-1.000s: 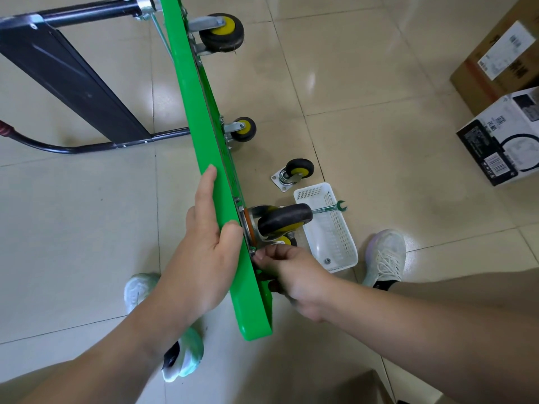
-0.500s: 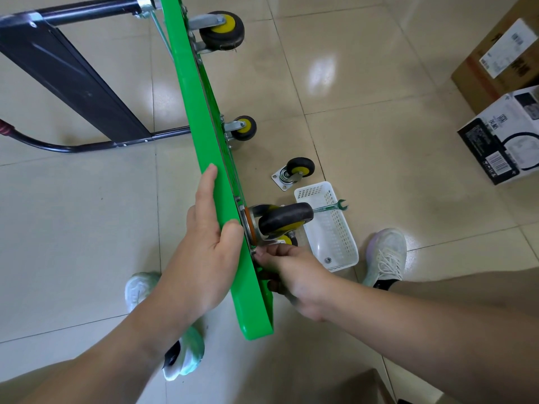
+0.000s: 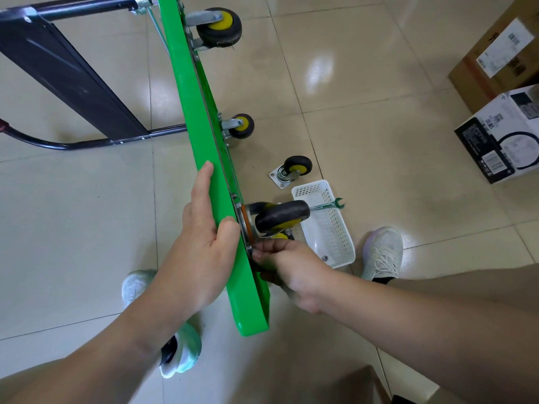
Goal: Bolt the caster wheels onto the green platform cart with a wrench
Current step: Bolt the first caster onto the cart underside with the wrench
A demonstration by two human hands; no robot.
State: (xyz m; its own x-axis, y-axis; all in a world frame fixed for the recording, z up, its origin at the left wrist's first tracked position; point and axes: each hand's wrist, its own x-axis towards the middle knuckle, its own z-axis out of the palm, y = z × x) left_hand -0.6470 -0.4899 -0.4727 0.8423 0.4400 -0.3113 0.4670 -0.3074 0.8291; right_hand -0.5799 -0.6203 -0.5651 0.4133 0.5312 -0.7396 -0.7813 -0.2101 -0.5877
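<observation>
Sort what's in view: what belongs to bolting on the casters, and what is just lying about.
Job: green cart, gripped by left hand; near caster, right hand pinching at its plate; loose caster; wrench across white basket.
Lying about: cardboard box; black-and-white box.

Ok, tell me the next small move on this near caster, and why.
Probably finish spinning the fastener down by hand. The right hand pinches it at the plate's lower corner on the near caster, the left hand grips the green platform, and the wrench lies untouched across the white basket, so it likely isn't snug enough for the tool.
</observation>
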